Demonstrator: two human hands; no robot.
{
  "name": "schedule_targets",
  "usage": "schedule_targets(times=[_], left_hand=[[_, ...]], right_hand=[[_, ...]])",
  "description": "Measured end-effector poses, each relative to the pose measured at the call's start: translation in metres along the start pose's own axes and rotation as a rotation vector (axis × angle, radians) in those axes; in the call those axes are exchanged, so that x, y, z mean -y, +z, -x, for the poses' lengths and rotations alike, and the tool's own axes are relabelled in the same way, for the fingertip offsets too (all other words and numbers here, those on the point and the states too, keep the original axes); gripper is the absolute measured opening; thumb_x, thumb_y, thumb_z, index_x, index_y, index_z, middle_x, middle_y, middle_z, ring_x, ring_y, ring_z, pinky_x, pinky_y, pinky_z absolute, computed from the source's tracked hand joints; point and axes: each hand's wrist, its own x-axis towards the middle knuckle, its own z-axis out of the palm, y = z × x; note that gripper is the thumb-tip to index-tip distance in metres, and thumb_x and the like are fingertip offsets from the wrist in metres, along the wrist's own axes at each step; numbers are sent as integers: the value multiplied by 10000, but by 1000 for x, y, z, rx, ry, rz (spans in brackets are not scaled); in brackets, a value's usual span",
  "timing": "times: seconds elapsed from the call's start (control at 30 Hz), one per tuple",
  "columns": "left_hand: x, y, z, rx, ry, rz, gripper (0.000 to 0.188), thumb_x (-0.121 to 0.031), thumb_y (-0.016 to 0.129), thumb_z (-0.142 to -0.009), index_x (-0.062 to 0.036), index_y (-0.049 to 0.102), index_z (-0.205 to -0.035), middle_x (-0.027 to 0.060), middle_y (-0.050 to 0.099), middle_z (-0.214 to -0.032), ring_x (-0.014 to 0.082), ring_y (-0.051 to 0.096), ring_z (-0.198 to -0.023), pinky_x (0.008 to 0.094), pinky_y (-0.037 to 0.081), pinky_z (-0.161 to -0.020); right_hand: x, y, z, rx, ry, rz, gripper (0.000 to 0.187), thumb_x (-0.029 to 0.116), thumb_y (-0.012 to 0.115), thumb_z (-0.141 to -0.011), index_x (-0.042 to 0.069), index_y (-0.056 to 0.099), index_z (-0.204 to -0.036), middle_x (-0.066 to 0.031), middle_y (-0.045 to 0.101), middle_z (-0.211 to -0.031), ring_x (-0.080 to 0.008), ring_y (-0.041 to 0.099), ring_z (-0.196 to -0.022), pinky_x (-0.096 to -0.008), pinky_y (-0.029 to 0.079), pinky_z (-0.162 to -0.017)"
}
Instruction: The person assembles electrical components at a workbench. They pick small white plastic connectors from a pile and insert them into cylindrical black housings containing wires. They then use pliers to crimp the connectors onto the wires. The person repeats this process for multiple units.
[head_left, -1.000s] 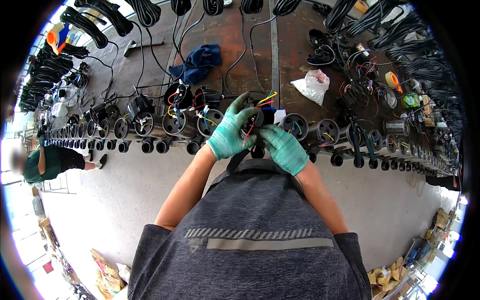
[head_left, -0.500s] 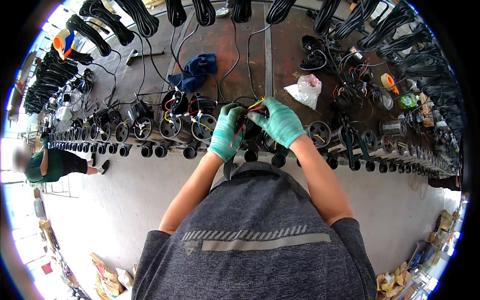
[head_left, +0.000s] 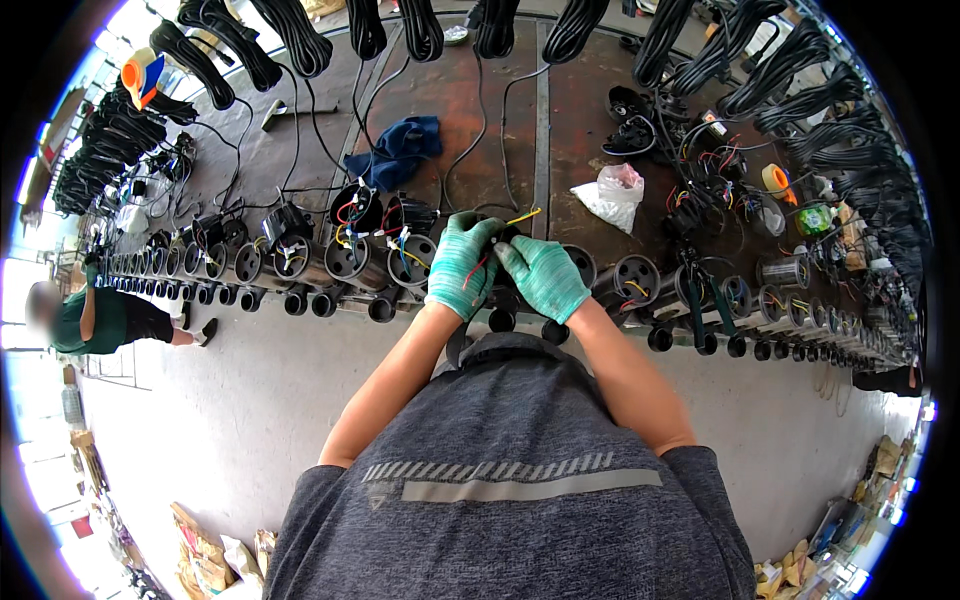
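Note:
My left hand (head_left: 462, 266), in a green knitted glove, is closed with a thin red wire (head_left: 477, 271) running across its fingers. Thumb and fingertips of my right hand (head_left: 546, 280), gloved alike, are pinched together right beside the left fingertips. What the right fingers hold is hidden. A yellow wire (head_left: 525, 215) pokes out beyond both hands, over the table. Under them is a dark round housing, mostly covered. Left of my hands stands a cylindrical motor housing (head_left: 411, 262) with wires at its open end; another housing (head_left: 634, 277) is on the right.
Rows of such housings line the table's near edge. A blue cloth (head_left: 405, 150), a hammer (head_left: 275, 114) and a bag of small white parts (head_left: 614, 196) lie on the table (head_left: 440, 110). Coiled black cables (head_left: 422, 28) hang along the far side. Another person (head_left: 110, 318) is at far left.
My right hand has drawn down and closer to the left, its fingers now pinched near the left fingertips. The yellow wire, earlier at the right fingers, now sticks out free. The view has shifted slightly.

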Motion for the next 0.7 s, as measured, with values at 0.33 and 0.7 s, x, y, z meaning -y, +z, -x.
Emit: schedule_targets(times=[0.33, 0.7], left_hand=[[-15, -16, 2, 9, 57, -62, 406, 99, 662, -861, -57, 685, -1235, 202, 569, -1270, 404, 624, -1098, 433, 538, -969], [-8, -11, 1, -21, 69, -85, 414, 79, 670, -853, -79, 692, -1235, 218, 587, -1277, 436, 621, -1120, 461, 537, -982]], right_hand=[[5, -46, -8, -202, 387, -1136, 320, 346, 593, -1120, 81, 603, -940, -49, 621, -700, -167, 582, -546, -331, 492, -524], [-41, -16, -45, -128, 146, -82, 481, 489, 592, -1093, 37, 658, -944, -177, 666, -818, -372, 670, -788, -485, 508, -727]])
